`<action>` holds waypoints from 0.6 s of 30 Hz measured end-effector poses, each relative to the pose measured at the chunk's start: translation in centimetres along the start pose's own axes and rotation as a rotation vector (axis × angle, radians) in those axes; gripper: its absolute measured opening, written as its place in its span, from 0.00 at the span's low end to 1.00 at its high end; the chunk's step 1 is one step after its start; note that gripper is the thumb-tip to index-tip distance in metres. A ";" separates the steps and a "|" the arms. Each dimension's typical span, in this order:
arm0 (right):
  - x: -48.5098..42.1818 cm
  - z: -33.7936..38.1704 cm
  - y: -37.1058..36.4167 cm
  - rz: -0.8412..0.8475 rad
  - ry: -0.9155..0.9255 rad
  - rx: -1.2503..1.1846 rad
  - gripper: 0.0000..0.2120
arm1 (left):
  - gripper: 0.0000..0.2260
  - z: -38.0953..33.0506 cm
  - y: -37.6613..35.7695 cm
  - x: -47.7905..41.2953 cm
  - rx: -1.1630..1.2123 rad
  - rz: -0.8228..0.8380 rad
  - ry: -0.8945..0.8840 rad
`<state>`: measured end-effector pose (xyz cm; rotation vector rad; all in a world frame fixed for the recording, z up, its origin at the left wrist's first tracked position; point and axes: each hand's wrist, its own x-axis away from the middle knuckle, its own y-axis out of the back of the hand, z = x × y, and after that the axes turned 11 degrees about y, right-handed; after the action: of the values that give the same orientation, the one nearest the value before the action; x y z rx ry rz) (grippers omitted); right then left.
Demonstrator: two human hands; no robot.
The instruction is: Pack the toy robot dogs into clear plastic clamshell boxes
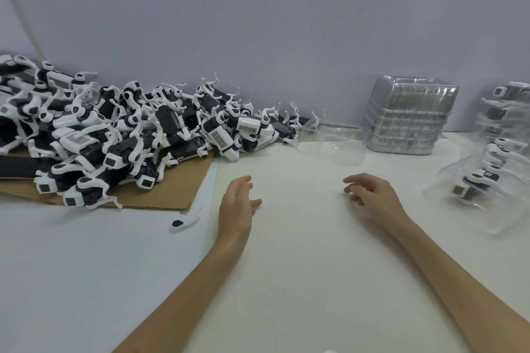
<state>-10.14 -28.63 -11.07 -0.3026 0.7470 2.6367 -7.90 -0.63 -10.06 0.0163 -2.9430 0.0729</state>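
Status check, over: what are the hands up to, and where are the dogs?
Left hand, right hand open, empty. Toy dogs heaped left, unpacked. Empty clamshell box ahead. Nothing blocking.

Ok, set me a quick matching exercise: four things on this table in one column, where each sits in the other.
Things:
1. pile of toy robot dogs
2. stack of clear clamshell boxes
3. packed boxes
4. loose white part

Places:
A. far right edge of view
B. on the cardboard, left
C. against the wall, right of centre
D. just off the cardboard's near corner

Pairs: 1-B, 2-C, 3-A, 4-D
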 end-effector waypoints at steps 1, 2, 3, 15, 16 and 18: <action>-0.1 0.1 -0.2 0.019 0.008 0.064 0.12 | 0.12 0.2 0.0 -0.1 -0.060 0.013 -0.014; -0.3 0.4 -0.4 0.032 0.014 0.121 0.12 | 0.12 0.3 0.0 -0.2 -0.142 0.026 -0.043; -0.7 0.6 -0.6 0.039 0.032 0.171 0.11 | 0.12 0.5 0.0 -0.2 -0.245 0.035 -0.089; -10.9 0.6 -3.2 -0.003 0.345 0.990 0.27 | 0.26 3.4 -0.5 -0.2 -1.438 0.302 -0.428; -11.6 0.3 -3.3 0.003 0.323 1.019 0.29 | 0.26 3.5 -0.5 -0.2 -1.445 0.300 -0.428; -12.8 -0.4 -3.3 0.008 0.280 1.056 0.29 | 0.26 3.6 -0.5 -0.5 -1.439 0.298 -0.427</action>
<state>2.80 -30.13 -9.02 -0.3397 2.0488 1.8526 -8.14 -1.31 -13.61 -0.6464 -2.5675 -2.1068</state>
